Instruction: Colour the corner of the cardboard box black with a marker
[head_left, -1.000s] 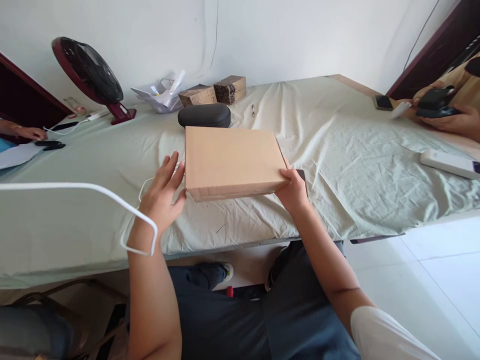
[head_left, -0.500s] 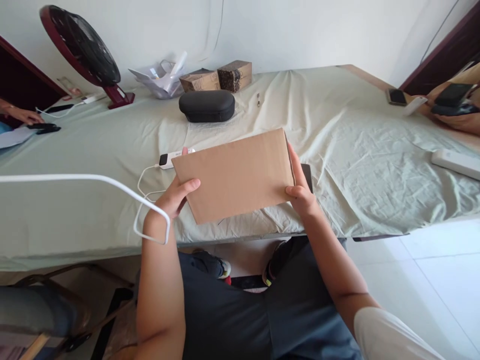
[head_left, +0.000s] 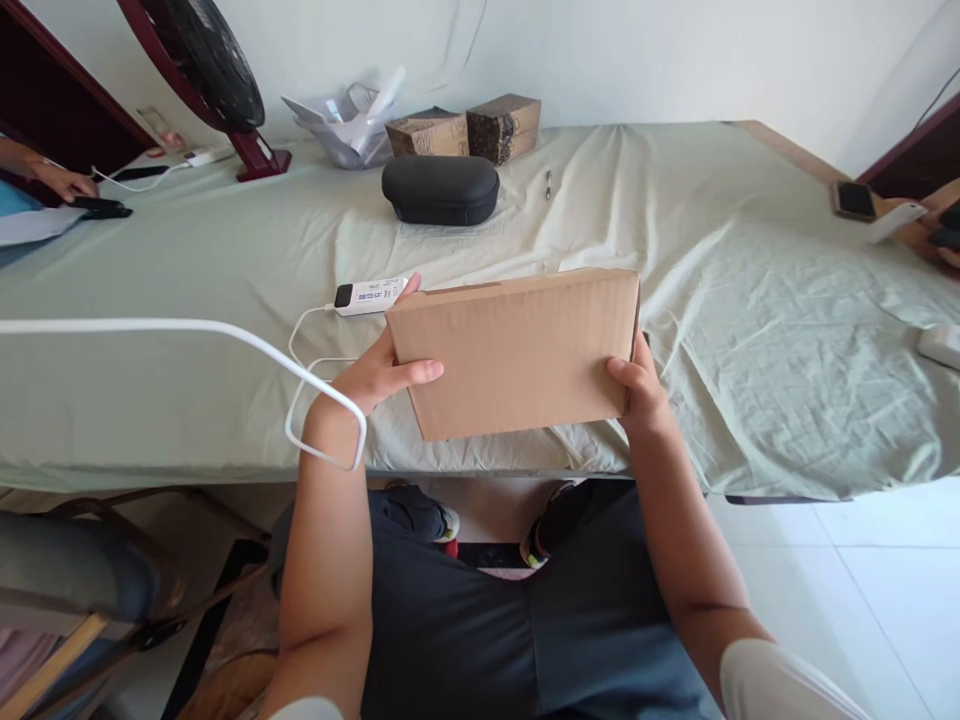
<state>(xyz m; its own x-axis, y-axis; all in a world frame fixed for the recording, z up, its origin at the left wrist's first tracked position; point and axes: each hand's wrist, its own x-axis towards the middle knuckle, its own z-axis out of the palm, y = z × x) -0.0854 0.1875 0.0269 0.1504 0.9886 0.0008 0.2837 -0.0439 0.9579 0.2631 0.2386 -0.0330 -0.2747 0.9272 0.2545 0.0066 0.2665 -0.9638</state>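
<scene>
A flat brown cardboard box point(head_left: 517, 355) is held up over the front of the table, tilted so that its broad face and upper edge show. My left hand point(head_left: 386, 370) grips its left end, thumb on the face and fingers behind. At the opposite end my right hand point(head_left: 637, 385) does the same, its thumb pressed near the lower right corner. Just behind the left hand lies a white power bank point(head_left: 371, 296) with a black end and a white cable point(head_left: 300, 350). Something dark, mostly hidden, lies behind the box's right end.
A black zip case point(head_left: 441, 190) lies behind the box, with two patterned cartons point(head_left: 502, 128), a plastic basket point(head_left: 349, 130) and a fan point(head_left: 255, 155) farther back. A thick white cord point(head_left: 225, 328) crosses the left foreground. Other people's hands point(head_left: 64, 180) are at both sides.
The box has tipped, so its upper edge face now shows, and it sits more level. Both hands keep their hold. The view has shifted a little left.
</scene>
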